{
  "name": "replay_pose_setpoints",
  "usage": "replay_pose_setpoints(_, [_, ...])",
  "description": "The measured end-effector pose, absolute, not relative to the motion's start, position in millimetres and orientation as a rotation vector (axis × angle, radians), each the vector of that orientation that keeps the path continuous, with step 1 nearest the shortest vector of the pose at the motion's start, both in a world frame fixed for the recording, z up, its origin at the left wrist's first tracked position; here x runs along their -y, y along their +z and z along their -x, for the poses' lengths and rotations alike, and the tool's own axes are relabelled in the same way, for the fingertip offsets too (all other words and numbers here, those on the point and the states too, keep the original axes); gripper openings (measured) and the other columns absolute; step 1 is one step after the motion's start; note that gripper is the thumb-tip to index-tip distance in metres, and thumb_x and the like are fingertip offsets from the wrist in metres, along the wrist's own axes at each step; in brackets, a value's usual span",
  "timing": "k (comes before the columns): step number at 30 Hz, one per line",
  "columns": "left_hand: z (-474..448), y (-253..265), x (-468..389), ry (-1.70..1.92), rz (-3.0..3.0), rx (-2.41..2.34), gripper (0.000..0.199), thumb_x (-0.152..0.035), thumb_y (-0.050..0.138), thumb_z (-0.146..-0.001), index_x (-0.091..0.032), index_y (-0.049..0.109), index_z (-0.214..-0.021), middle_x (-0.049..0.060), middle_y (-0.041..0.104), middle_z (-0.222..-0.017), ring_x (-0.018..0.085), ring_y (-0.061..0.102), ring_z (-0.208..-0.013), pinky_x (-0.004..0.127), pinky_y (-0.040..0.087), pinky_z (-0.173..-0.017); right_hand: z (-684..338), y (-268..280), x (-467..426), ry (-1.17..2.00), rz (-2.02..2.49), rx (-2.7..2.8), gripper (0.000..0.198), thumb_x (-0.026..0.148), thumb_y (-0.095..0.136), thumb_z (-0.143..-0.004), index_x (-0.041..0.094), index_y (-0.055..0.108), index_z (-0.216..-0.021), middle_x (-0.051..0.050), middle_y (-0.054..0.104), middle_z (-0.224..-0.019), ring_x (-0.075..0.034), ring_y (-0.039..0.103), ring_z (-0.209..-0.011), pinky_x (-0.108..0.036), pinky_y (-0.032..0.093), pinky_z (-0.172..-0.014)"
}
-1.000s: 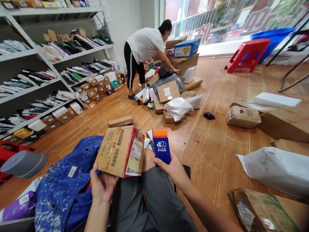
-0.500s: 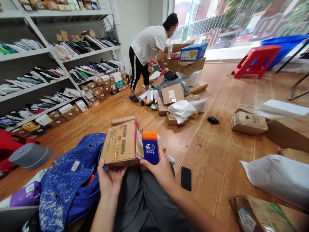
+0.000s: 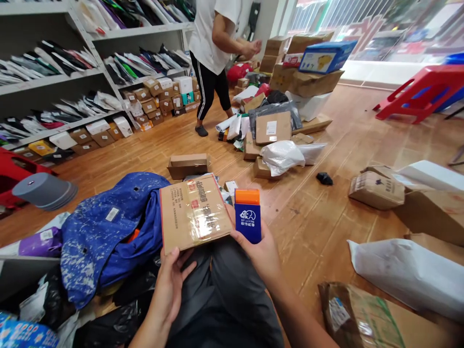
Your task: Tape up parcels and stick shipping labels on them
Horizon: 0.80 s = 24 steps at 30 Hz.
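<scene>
A taped cardboard box [image 3: 188, 212] with printed characters is tilted above my lap. My left hand [image 3: 173, 280] supports its lower left corner, thumb on the front face and fingers underneath. A blue hand stamp [image 3: 248, 222] with an orange top and a white elephant logo stands upright in my right hand [image 3: 259, 253]. The right thumb lies along the stamp's lower edge, touching or very near the box's right corner. The box's underside is hidden.
A blue stained cloth bag [image 3: 108, 232] lies at my left, near a grey stool [image 3: 43, 188]. An open carton [image 3: 188, 166] sits ahead. Parcels [image 3: 273, 130] are piled farther off beside a standing person [image 3: 213, 53]. More packages [image 3: 409, 270] lie right; shelves [image 3: 54, 79] stand left.
The box has been turned, so its labelled side no longer shows and its taped face tilts toward me. The view has dipped. The other person has straightened up, hands raised.
</scene>
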<state>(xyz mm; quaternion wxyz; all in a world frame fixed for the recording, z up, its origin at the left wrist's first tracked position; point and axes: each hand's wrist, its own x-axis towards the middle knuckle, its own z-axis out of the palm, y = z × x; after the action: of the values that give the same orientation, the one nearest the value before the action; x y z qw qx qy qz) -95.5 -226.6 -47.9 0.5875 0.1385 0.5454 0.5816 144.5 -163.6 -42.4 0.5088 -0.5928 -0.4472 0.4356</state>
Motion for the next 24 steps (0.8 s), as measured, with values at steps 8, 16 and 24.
replay_pose_setpoints(8, [157, -34, 201, 1.301, -0.573, -1.414, 0.066, -0.062, 0.086, -0.084, -0.022, 0.075, -0.135, 0.011, 0.072, -0.147, 0.037, 0.053, -0.152, 0.044, 0.051, -0.120, -137, -44, 167, 1.083, 1.362, 1.051, 0.073, 0.062, 0.094, -0.075, 0.022, 0.066, -0.130, -0.012, 0.079, -0.122, -0.035, 0.075, -0.108, -0.048, 0.062, -0.098])
replay_pose_setpoints(16, [145, -12, 156, 1.289, -0.298, -1.460, 0.046, -0.033, 0.082, -0.082, -0.012, 0.077, -0.122, 0.015, 0.085, -0.115, 0.039, 0.076, -0.123, 0.044, 0.064, -0.106, -181, -81, 170, 1.189, 1.313, 0.909, 0.064, 0.072, 0.077, -0.090, 0.021, 0.067, -0.129, -0.013, 0.081, -0.113, -0.034, 0.079, -0.097, -0.044, 0.064, -0.085])
replay_pose_setpoints(24, [156, -7, 155, 1.136, -0.358, -1.615, 0.066, -0.036, 0.081, -0.081, -0.023, 0.069, -0.145, 0.003, 0.086, -0.113, 0.038, 0.080, -0.113, 0.042, 0.071, -0.091, -311, -208, 171, 0.771, 1.837, 0.690, 0.056, 0.068, 0.072, -0.096, 0.017, 0.068, -0.121, -0.010, 0.076, -0.113, -0.028, 0.071, -0.101, -0.043, 0.059, -0.093])
